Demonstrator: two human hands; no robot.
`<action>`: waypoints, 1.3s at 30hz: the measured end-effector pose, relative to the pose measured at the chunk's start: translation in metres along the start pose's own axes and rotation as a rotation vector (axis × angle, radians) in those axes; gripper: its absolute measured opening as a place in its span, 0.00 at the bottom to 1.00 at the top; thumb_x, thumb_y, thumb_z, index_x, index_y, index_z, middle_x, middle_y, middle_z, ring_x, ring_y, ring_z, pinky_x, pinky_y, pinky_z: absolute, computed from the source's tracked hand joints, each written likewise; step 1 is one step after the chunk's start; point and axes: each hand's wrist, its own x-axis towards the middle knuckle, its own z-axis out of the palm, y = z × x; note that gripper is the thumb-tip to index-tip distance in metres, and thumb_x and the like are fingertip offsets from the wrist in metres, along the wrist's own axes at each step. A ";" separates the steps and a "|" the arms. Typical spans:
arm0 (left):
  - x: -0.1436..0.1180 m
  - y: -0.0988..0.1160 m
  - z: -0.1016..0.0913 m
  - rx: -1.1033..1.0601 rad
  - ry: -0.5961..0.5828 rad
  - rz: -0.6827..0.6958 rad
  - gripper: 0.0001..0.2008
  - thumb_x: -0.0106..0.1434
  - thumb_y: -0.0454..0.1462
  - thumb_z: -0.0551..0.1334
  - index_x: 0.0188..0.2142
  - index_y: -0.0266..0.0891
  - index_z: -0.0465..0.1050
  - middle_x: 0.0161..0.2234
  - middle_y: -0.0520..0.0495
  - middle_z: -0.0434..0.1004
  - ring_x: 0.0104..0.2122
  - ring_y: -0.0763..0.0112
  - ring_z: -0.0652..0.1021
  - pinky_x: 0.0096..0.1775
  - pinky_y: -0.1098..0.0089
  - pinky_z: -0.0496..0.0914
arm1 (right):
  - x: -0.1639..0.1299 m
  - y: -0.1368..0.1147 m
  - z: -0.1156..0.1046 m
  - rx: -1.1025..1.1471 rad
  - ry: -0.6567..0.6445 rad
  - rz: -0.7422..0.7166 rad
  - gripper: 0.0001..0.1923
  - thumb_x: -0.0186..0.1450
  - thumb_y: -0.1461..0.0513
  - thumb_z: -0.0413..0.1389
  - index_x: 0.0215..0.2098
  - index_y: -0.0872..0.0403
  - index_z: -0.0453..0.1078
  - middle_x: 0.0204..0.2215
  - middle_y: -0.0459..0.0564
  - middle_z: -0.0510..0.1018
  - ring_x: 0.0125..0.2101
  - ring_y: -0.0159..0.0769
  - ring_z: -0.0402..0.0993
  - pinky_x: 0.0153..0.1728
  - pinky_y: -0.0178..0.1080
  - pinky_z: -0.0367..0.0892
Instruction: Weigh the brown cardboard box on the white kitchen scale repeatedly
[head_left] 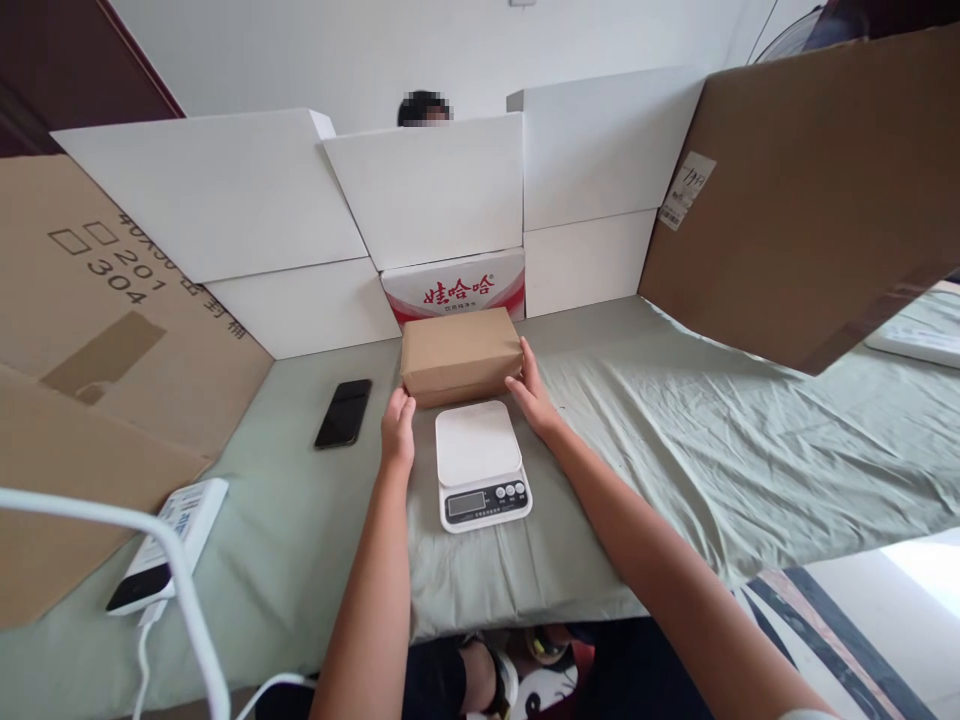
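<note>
A closed brown cardboard box [461,350] is between my two hands, just behind a white kitchen scale [478,445]. My left hand [397,428] grips its left end near the lower front corner. At the right end, my right hand [534,392] presses with the thumb in front and the fingers along the side. Whether the box rests on the cloth or is slightly raised, I cannot tell. The scale's plate carries nothing, and its display [466,504] looks blank. A black smartphone [344,413] lies to the left of my left hand.
White boxes [442,190] and a red-and-white printed carton [457,285] form a wall behind. Large cardboard panels stand left [112,300] and right [810,190]. A white power bank [169,545] with a cable lies front left on the green cloth [637,420]. Behind the wall, a person's head shows.
</note>
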 end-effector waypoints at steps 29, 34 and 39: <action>-0.148 0.024 -0.032 -0.041 0.146 -0.097 0.42 0.63 0.58 0.64 0.69 0.37 0.68 0.68 0.29 0.70 0.69 0.40 0.69 0.69 0.45 0.63 | -0.113 -0.053 -0.023 -0.304 0.044 -0.237 0.34 0.74 0.45 0.53 0.75 0.34 0.51 0.67 0.55 0.61 0.70 0.57 0.59 0.71 0.65 0.59; -0.148 0.024 -0.032 -0.015 0.163 -0.078 0.42 0.64 0.60 0.62 0.70 0.39 0.67 0.70 0.30 0.68 0.70 0.41 0.68 0.70 0.44 0.61 | -0.111 -0.060 -0.022 -0.312 0.093 -0.252 0.34 0.72 0.43 0.53 0.74 0.34 0.56 0.67 0.55 0.61 0.71 0.60 0.58 0.71 0.69 0.58; -0.153 0.025 -0.028 -0.045 0.148 -0.034 0.42 0.67 0.60 0.59 0.73 0.41 0.62 0.73 0.33 0.64 0.73 0.42 0.63 0.71 0.45 0.60 | -0.111 -0.063 -0.021 -0.262 0.055 -0.244 0.35 0.73 0.41 0.50 0.75 0.35 0.52 0.72 0.53 0.59 0.73 0.58 0.55 0.71 0.65 0.59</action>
